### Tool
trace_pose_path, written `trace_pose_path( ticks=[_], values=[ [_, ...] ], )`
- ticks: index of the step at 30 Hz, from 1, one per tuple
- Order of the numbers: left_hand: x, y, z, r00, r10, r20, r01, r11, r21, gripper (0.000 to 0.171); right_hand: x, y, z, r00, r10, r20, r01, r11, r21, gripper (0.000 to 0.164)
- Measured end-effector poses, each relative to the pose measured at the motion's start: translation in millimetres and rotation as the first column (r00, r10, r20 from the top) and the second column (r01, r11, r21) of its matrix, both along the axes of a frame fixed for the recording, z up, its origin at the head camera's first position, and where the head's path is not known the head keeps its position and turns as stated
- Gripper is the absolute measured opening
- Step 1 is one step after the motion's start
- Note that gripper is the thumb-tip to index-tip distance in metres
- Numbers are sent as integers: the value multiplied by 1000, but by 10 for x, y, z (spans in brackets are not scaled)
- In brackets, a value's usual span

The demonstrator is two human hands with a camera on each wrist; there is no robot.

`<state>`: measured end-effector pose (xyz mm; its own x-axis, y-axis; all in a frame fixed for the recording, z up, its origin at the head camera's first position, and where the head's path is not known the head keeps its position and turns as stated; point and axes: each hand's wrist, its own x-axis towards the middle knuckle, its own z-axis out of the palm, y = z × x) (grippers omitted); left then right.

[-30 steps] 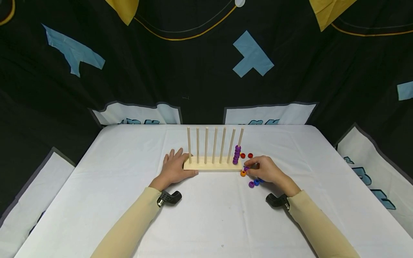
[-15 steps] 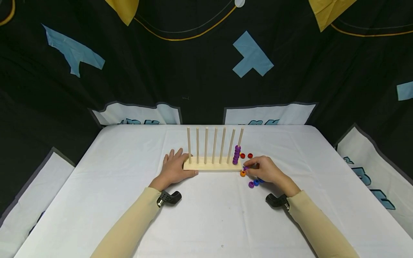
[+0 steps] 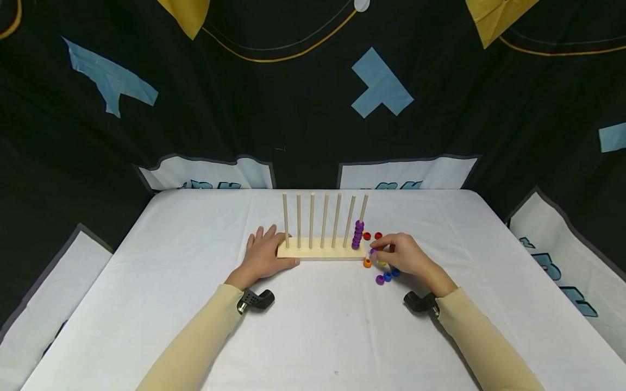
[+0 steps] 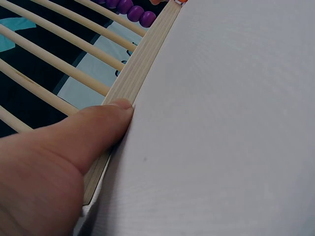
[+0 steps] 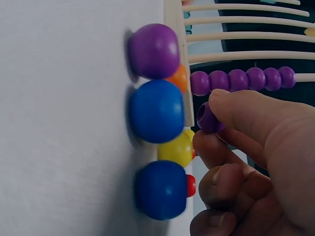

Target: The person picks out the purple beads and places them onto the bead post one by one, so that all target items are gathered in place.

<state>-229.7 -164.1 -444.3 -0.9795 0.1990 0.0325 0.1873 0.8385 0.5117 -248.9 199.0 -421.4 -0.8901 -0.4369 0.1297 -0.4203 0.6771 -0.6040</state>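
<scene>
A pale wooden bead rack [image 3: 321, 252] with a row of upright pegs stands on the white table. Several purple beads [image 3: 358, 234] are stacked on its rightmost peg; the other pegs carry nothing. My left hand [image 3: 263, 254] holds the rack's left end, with the thumb [image 4: 106, 120] along the front edge and the fingers behind, partly hidden. Just right of the rack, my right hand [image 3: 406, 254] pinches a single purple bead [image 5: 210, 119] between thumb and fingers. Its hole shows in the right wrist view, and it hangs beside the stacked peg.
Loose beads lie near the rack's right end: an orange bead [image 3: 367, 263], a purple bead [image 3: 380, 279], two blue beads [image 5: 156, 111], a yellow bead [image 5: 176, 149] and red beads [image 3: 379, 235]. A black curtain [image 3: 313, 119] hangs behind the table.
My right hand has risen slightly with the purple bead, and a yellow bead now shows beneath it. The left hand stays at the rack's end.
</scene>
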Motion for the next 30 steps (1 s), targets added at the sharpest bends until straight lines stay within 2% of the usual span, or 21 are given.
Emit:
trace_pose_path(
  ticks=[17, 30],
  values=[
    [-17, -21, -16, 1000, -6, -17, 6, 1000, -10, 76, 1, -14, 128, 999, -53, 10, 52, 999, 14, 25],
    [-23, -12, -32, 1000, -6, -15, 6, 1000, -6, 76, 5, 0, 234, 999, -44, -2, 44, 999, -9, 26]
  ],
)
